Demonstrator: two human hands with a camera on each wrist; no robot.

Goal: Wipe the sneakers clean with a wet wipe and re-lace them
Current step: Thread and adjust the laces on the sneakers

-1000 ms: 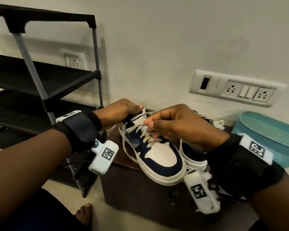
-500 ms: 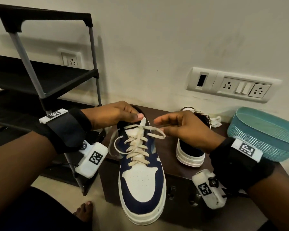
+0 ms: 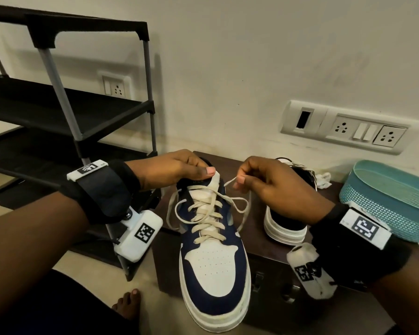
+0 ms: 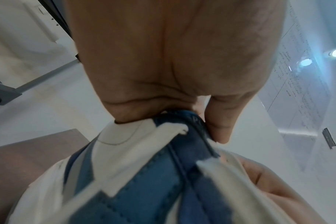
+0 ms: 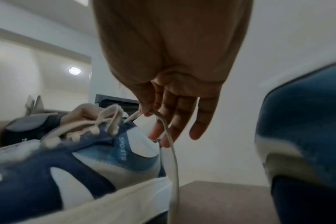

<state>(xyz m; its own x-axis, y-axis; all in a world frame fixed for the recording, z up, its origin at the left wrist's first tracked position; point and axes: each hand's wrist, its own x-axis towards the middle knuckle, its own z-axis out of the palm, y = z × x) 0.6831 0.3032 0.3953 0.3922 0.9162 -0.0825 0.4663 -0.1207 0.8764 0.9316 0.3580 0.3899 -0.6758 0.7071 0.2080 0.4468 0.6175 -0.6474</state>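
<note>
A navy and white sneaker [image 3: 213, 269] lies on the brown cabinet top [image 3: 254, 240], toe toward me and past the front edge. My left hand [image 3: 177, 169] grips its collar, thumb on the tongue; the left wrist view shows the fingers wrapped over the sneaker's heel [image 4: 144, 174]. My right hand [image 3: 261, 182] pinches the free end of the cream lace [image 3: 229, 182] just right of the tongue. The lace [image 5: 171, 145] hangs down from that pinch beside the sneaker [image 5: 82, 163]. The second sneaker [image 3: 286, 221] stands behind my right hand, partly hidden.
A teal plastic basket [image 3: 392, 197] sits at the right on the cabinet. A crumpled white wipe [image 3: 323, 180] lies behind the second sneaker. A black shoe rack [image 3: 70, 112] stands at the left. Wall sockets [image 3: 348, 128] run above the cabinet. A bare foot [image 3: 128, 304] rests on the floor.
The sneaker swung from tilted sideways to toe toward me. My right hand let go of the crossed laces and now pinches the lace end, lifted up and to the right.
</note>
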